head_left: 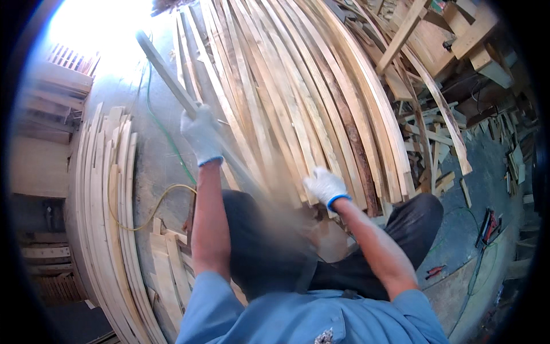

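Observation:
My left hand [200, 135], in a white glove with a blue cuff, is closed around a long narrow wooden board [166, 71]. The board slants from the upper left down past the hand, and its lower part is smeared by motion over my lap. My right hand [325, 186], gloved the same way, is over the near ends of the long boards laid out in front of me. Its fingers look curled, but I cannot make out what they hold, if anything. Those pale boards [275, 86] lie side by side, one with a dark bark edge [358, 143].
Another stack of long boards [106, 200] lies to the left, with short pieces [170, 264] beside my leg. A yellow hose [157, 212] and green hose [166, 129] cross the floor. Scrap wood [438, 143] is piled at the right, near red-handled tools [490, 226].

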Tool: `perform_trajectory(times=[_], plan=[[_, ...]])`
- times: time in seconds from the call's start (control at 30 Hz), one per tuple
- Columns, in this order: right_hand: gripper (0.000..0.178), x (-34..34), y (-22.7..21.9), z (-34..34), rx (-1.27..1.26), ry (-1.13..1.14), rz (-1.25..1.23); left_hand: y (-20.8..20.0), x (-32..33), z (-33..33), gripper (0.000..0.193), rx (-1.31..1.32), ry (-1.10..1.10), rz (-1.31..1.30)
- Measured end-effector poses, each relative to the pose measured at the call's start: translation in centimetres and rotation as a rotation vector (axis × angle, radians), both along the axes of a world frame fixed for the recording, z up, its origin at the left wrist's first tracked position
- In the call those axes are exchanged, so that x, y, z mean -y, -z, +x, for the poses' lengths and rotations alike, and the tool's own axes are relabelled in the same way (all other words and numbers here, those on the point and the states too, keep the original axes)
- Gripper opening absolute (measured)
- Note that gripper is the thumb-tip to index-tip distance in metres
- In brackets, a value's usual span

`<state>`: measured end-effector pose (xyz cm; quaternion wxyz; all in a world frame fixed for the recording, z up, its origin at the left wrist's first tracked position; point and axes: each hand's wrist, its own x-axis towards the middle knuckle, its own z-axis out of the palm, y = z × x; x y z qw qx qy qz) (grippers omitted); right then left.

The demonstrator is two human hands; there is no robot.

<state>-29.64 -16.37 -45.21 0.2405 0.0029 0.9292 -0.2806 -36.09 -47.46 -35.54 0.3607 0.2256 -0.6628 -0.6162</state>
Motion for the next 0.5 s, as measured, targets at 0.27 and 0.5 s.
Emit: perform_trajectory(times=[0.27,0.5], plan=[[0.065,2.7,5.1,3.1,0.276,0.019,0.149,-0.2,2.7,1.9,0.014,0.037,-0.004,0.139],[0.048,0.2,18.7,2.6,0.338,0.342,-0.223,-1.0,2.9,2.6,0.014,0.059,-0.01,0.144]])
